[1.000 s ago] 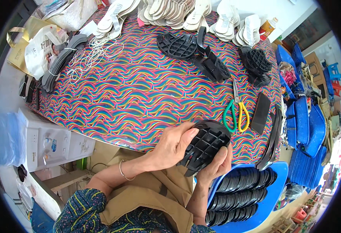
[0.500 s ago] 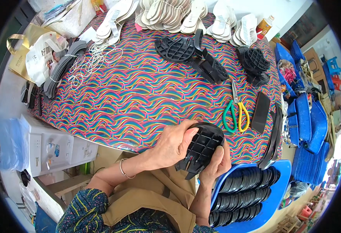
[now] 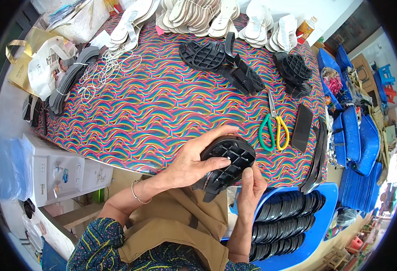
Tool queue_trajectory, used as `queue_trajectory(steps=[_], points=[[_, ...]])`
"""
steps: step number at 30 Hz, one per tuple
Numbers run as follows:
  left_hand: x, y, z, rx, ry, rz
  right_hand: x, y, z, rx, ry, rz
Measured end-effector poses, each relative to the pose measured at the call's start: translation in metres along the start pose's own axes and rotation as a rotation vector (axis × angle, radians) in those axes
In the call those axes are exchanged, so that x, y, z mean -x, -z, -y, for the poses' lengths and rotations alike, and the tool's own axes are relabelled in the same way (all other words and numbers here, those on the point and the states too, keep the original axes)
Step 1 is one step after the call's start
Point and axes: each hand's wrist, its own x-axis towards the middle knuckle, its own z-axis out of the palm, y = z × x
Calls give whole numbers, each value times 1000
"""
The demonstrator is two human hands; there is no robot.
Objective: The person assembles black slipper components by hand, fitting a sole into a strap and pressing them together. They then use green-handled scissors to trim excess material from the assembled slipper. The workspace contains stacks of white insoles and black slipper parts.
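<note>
Just past the table's front edge, over my apron, I hold a black shoe sole [image 3: 237, 156], its ribbed grid side facing up toward me. My left hand [image 3: 191, 159] is closed around its left side, the thumb lying across the grid and the fingers over the far edge. At the lower right edge of the sole, my right hand [image 3: 252, 186] pinches the rim with thumb and fingers; part of those fingers is hidden. Scissors [image 3: 275, 115] with one green and one yellow handle lie on the table to the right of my hands.
More black soles [image 3: 207, 56] lie at the far middle and far right [image 3: 295, 67]. Bundled cream insoles [image 3: 187, 18] line the back. At left are tangled white string [image 3: 102, 77] and tied dark strips [image 3: 72, 79]. A dark block [image 3: 302, 128] and a blue crate [image 3: 327, 205] of black parts are at right.
The sole has shifted slightly left and up and turned in my hands. My left thumb has moved from its upper edge onto the grid. My right thumb has slid off the grid toward the rim.
</note>
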Motion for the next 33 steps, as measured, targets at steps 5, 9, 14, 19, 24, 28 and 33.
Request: queue_trajectory(steps=[5,9,14,19,24,28,33], points=[[3,4,-16,47,68,78,1,35,15,103,-54,267],[1,13,-27,-62,48,164,-28,59,27,44,-154,284],[-2,12,-29,-16,215,309,-73,40,49,224,-71,693],[-7,16,-37,53,258,329,-70,21,58,401,65,712],[-9,14,-32,102,322,284,-60,19,52,689,257,622],[-10,7,-36,104,231,162,-65,36,45,180,-30,583],[-13,11,-29,103,179,101,-48,35,37,150,21,461]])
